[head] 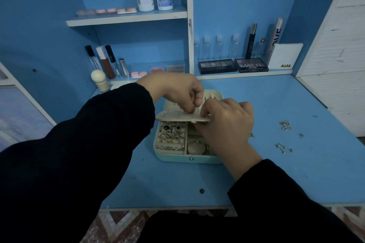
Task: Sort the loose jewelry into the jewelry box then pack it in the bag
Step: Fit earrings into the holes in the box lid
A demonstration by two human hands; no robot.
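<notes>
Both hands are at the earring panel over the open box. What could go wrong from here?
1. The right hand holds the earring panel lifted above the open jewelry box; anything small slipping from the left hand could drop among the rings.
2. The loose earrings lie unguarded on the table beside the right arm; a sleeve sweep might scatter them.

The blue worktop [276, 173] carries an open mint-green jewelry box [177, 159] near its centre, set back from the front edge. Two groups of loose earrings lie to the right of the box, well apart from it: a rear cluster [285, 125] and a nearer group of gold studs [282, 147]. One small gold piece [251, 135] lies between the box and these groups. A cream round-headed brush [99, 81] stands upright at the rear left corner. A dark round mark [201, 191] shows in the surface near the front edge.
</notes>
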